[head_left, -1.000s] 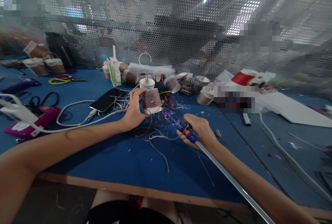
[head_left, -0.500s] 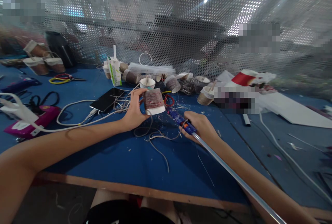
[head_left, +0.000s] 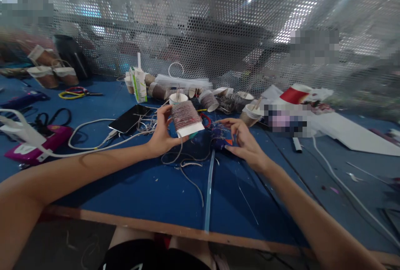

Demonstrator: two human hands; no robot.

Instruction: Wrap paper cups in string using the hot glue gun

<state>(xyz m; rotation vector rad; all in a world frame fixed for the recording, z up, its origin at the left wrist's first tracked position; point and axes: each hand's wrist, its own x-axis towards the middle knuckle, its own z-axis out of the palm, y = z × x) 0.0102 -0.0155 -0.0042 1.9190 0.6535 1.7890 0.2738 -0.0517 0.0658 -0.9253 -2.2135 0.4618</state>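
My left hand (head_left: 163,133) grips a paper cup (head_left: 186,116) wrapped in brownish-grey cord, its white uncovered band facing down toward me. A loose tail of the cord (head_left: 191,180) trails from the cup onto the blue table. Just right of the cup lies a blue glue gun (head_left: 218,143) with an orange trigger, a long clear glue stick (head_left: 209,195) sticking out of its back toward the table edge. My right hand (head_left: 243,141) is beside the gun with fingers apart and nothing held; whether a fingertip still touches the gun I cannot tell.
Behind the cup stand several cord-wrapped cups, including one white-rimmed cup (head_left: 178,98), and a drink carton (head_left: 138,85). Left are a phone (head_left: 129,119), white cables, a magenta glue gun (head_left: 40,147) and scissors (head_left: 75,93). A perforated metal screen (head_left: 193,24) closes off the back.
My right hand has let go of the glue gun, which now lies on the table with its glue stick swung toward me. The cup in my left hand has tilted slightly.
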